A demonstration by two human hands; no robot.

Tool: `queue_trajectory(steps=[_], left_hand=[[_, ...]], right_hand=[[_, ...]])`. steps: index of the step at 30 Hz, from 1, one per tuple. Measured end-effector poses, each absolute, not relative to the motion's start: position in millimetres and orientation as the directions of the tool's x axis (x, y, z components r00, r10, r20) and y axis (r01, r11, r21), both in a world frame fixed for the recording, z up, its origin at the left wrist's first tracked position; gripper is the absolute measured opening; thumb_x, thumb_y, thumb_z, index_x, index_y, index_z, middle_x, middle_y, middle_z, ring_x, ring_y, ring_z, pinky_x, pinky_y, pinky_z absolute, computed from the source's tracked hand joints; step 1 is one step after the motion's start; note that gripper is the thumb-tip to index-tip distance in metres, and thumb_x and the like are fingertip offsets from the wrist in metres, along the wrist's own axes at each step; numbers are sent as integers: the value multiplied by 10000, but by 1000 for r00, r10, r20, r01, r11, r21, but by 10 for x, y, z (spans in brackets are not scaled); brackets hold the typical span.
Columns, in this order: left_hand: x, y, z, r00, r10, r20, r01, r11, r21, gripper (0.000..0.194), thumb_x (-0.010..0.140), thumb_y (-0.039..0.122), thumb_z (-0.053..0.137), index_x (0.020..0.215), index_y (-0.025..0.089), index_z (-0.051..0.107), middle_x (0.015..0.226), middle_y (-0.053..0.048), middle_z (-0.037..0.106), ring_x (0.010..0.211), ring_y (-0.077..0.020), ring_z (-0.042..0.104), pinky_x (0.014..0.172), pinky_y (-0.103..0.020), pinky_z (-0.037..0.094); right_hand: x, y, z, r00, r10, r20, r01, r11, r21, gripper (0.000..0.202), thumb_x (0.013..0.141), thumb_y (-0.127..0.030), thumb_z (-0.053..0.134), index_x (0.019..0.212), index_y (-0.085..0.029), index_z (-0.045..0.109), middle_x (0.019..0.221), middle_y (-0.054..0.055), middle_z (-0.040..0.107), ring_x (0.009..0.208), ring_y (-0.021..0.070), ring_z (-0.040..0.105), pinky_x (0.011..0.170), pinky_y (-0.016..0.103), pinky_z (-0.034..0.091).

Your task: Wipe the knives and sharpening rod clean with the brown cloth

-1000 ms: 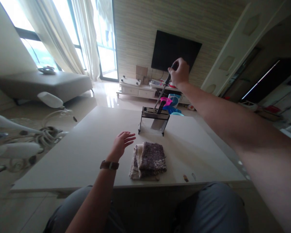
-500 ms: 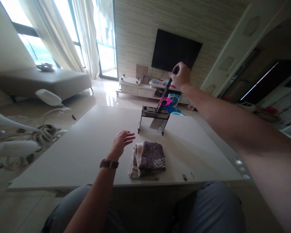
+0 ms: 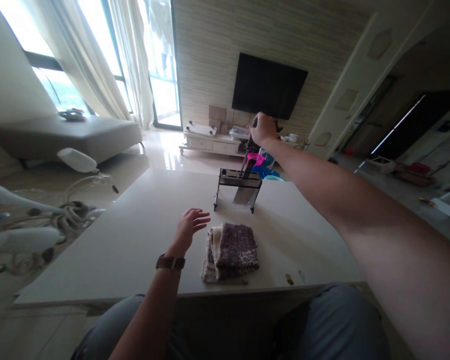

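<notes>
My right hand is closed around the black handle of a slim knife, held upright above the knife rack. Its lower end meets the top of this metal stand, and the blade is seen nearly edge-on. A broad-bladed knife hangs in the same rack, its dark handle sticking up through the top. My left hand hovers over the table with fingers apart, holding nothing. Just right of it lies a folded brown-and-beige cloth, in front of the rack.
The rack and cloth stand on a white table. Two small items lie near its front edge. Beyond are pink and blue plastic things, a low white cabinet and a television. A white lamp stands at left.
My right hand has come down and slightly left with the knife, closer to the rack top. My left hand keeps its place by the cloth. The view has tilted slightly.
</notes>
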State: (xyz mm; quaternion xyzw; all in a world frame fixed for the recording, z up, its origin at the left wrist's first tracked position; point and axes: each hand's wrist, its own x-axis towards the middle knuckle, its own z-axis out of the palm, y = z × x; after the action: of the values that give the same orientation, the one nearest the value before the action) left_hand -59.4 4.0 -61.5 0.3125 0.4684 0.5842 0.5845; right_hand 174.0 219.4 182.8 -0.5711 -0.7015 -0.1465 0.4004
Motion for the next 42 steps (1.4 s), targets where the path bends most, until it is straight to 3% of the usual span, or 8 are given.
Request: queue_trajectory(steps=[7, 13, 19, 23, 31, 36, 39, 42], left_hand=[[-598, 32, -601, -129, 978, -164, -388, 103, 916, 183, 774, 276, 607, 915, 161, 606, 948, -134, 779, 797, -236, 762, 635, -275, 549], [-571, 49, -619, -121, 978, -171, -375, 114, 920, 207, 760, 280, 616, 929, 162, 606, 955, -137, 778, 772, -225, 754, 635, -278, 538], [-540, 51, -647, -108, 978, -176, -357, 127, 925, 209, 759, 297, 621, 920, 164, 606, 962, -141, 776, 770, -226, 754, 639, -281, 537], [-526, 52, -665, -99, 980, -175, -336, 133, 932, 213, 763, 301, 618, 925, 163, 610, 953, -137, 778, 775, -227, 755, 640, -281, 539], [-477, 59, -732, -75, 981, -180, -299, 150, 942, 223, 768, 309, 621, 932, 158, 607, 948, -139, 776, 772, -230, 756, 638, -283, 542], [-442, 64, -787, -52, 980, -193, -274, 172, 946, 238, 761, 323, 634, 934, 162, 602, 954, -138, 774, 759, -229, 756, 645, -287, 540], [-414, 79, -825, -40, 978, -202, -254, 186, 949, 243, 751, 329, 644, 923, 163, 600, 948, -137, 773, 748, -227, 754, 648, -290, 539], [-383, 92, -859, -19, 977, -213, -225, 203, 953, 257, 741, 351, 665, 907, 167, 600, 951, -139, 773, 744, -228, 751, 632, -284, 528]], right_hand=[[1708, 2079, 1333, -16, 803, 596, 951, 196, -238, 203, 827, -359, 749, 920, -219, 634, 919, 73, 683, 992, 312, 670, 903, 495, 520], [1632, 2030, 1077, -63, 857, 512, 966, 182, -185, 296, 791, -441, 797, 896, -205, 653, 920, 107, 693, 982, 336, 674, 914, 542, 497], [1635, 2044, 974, -85, 883, 462, 966, 187, -180, 210, 782, -299, 799, 921, -215, 666, 948, 101, 709, 1035, 333, 677, 977, 535, 475], [1669, 2036, 917, -87, 885, 456, 962, 193, -192, 168, 798, -221, 742, 950, -218, 670, 963, 93, 721, 1012, 319, 684, 917, 474, 515], [1755, 1981, 886, -208, 843, 496, 933, 322, -158, 391, 739, -19, 595, 1081, -199, 644, 1120, 101, 712, 1045, 274, 646, 872, 352, 510], [1786, 1902, 883, -136, 818, 559, 931, 298, -210, 302, 827, -142, 616, 1123, -201, 622, 1214, 126, 675, 1044, 283, 647, 878, 384, 515], [1807, 1864, 890, -82, 836, 542, 940, 246, -238, 193, 896, -228, 594, 1083, -213, 640, 1110, 113, 718, 1012, 283, 661, 856, 396, 522], [1818, 1852, 900, -42, 853, 520, 940, 211, -270, 167, 927, -199, 535, 1035, -233, 659, 1000, 92, 743, 971, 280, 679, 828, 392, 522]])
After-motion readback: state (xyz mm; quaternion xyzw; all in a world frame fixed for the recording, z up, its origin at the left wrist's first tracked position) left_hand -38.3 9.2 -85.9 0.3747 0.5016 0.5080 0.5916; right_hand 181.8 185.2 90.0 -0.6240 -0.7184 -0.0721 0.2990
